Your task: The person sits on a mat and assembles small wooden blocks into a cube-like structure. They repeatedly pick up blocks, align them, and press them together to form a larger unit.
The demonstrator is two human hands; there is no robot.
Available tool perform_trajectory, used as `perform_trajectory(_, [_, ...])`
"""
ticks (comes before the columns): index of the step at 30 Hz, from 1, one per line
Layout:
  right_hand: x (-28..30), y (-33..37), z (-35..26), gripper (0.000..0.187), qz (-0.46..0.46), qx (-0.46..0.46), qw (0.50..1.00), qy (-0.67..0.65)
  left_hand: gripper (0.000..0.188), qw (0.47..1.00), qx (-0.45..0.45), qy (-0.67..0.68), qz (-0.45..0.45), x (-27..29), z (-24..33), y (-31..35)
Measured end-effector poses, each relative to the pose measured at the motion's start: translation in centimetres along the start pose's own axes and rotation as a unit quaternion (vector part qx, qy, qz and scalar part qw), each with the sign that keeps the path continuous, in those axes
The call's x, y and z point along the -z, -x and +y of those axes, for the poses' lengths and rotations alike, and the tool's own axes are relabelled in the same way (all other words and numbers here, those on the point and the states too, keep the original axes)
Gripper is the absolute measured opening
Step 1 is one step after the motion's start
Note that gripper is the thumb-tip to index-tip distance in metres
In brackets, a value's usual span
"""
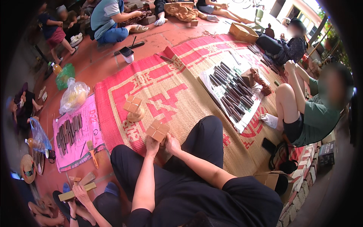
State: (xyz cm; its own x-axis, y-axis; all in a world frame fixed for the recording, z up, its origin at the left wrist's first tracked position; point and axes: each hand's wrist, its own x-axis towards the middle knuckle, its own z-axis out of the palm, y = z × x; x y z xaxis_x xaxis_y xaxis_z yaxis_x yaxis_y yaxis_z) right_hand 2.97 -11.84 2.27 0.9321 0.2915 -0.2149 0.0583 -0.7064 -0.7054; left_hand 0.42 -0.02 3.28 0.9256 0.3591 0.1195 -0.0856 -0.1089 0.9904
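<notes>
A square brown wooden block, marked with pale crossing lines on its top face, is held up between my two hands over my lap. My left hand closes on its near left side. The fingers of my right hand are curled at its near right corner, partly hidden below it. Just beyond, a similar block with pale lines rests on a rounded light-wood piece on the red and tan woven mat.
Several dark-handled carving tools lie on a white sheet at right, beside a carved wooden figure. More tools and a brush lie on pink cloth at left. A person sits at right; a co-worker's hands hold wood at lower left.
</notes>
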Motion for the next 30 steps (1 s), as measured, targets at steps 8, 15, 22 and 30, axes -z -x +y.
perform_trajectory(8, [0.0, 0.8, -1.8, 0.033, 0.053, -0.007, 0.999, -0.008, 0.039, 0.996, 0.000, -0.093, -0.007, 0.2, -2.4, 0.3])
perform_trajectory(15, [0.0, 0.9, -0.5, 0.035, 0.023, 0.007, 0.999, -0.041, 0.042, 0.998, 0.043, -0.046, -0.031, 0.4, -1.5, 0.5])
perform_trajectory(22, [-1.2, 0.4, 0.6, 0.039, 0.039, 0.021, 0.998, -0.038, 0.044, 0.996, 0.013, -0.088, -0.026, 0.2, -3.1, 0.7])
perform_trajectory(30, [0.7, -0.4, -0.7, 0.031, 0.026, 0.045, 0.999, -0.005, 0.048, 0.995, 0.017, -0.099, -0.013, 0.5, -2.9, 0.4])
